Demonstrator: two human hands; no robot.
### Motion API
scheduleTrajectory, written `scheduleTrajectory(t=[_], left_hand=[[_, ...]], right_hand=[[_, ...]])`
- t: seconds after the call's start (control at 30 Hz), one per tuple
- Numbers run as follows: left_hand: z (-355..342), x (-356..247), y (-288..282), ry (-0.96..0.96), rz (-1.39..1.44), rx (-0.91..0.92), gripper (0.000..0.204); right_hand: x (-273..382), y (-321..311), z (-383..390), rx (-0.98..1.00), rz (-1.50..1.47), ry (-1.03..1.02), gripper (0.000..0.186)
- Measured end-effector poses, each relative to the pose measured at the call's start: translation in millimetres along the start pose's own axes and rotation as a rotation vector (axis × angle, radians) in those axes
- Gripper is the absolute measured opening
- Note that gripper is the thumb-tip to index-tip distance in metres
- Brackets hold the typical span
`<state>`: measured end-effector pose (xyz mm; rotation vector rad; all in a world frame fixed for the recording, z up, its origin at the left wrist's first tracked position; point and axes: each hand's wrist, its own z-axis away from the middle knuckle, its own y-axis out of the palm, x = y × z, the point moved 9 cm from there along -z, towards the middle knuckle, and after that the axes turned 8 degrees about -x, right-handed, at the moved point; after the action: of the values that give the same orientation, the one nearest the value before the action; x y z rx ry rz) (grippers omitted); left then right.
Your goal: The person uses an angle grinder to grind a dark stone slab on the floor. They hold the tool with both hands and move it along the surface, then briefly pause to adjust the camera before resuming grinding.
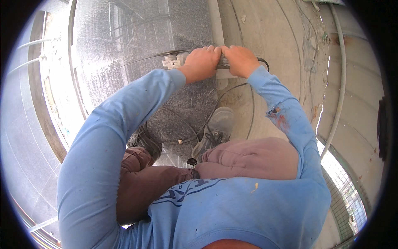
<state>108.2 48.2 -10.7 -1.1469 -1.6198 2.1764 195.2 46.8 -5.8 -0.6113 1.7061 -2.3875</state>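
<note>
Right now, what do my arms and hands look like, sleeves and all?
The left hand and right hand are ungloved. The left sleeve and right sleeve are light blue and reach the wrists; the right one has a ragged hole with a reddish stain beside it.

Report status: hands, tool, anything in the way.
Left hand and right hand closed around grinder. Disc over dark slab, contact unclear. Thin cable curling beside right shoe.
</note>
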Motion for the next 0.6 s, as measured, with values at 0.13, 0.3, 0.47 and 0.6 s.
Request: scheduleTrajectory(t=[0.13, 0.3, 0.47, 0.6], left_hand=[[-3, -4, 2, 0.007, 0.0, 0.014, 0.047], [-1, -4, 0, 0.006, 0.0, 0.02, 0.048], [4, 4, 0, -0.003, -0.002, 0.021, 0.051], [10, 11, -2, -0.03, -0.006, 0.069, 0.053]], right_hand=[[-5, -1, 3, -0.004, 0.016, 0.005, 0.033], [-3, 1, 1, -0.013, 0.013, 0.005, 0.032], [5, 3, -4, -0.017, -0.006, -0.01, 0.033], [11, 13, -10, -0.02, -0.016, -0.036, 0.033]])
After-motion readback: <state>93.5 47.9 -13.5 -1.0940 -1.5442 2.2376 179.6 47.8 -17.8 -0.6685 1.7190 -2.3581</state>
